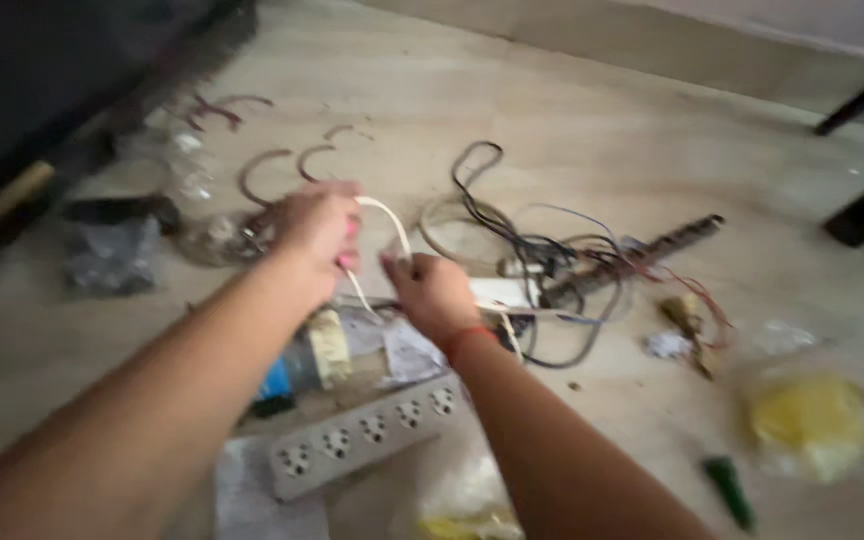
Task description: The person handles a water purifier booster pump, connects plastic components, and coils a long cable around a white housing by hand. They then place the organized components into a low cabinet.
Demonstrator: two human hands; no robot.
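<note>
Both hands, left hand and right hand, have fingers curled tight, pinching a thin white plastic-coated cable arched between them above the floor.

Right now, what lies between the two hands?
In the head view, a white cable arches from the left hand to the right hand; both grip it.

Single head view: floor is seen from above, angled forward and down, close over both forearms; frame is motion-blurred.
</note>
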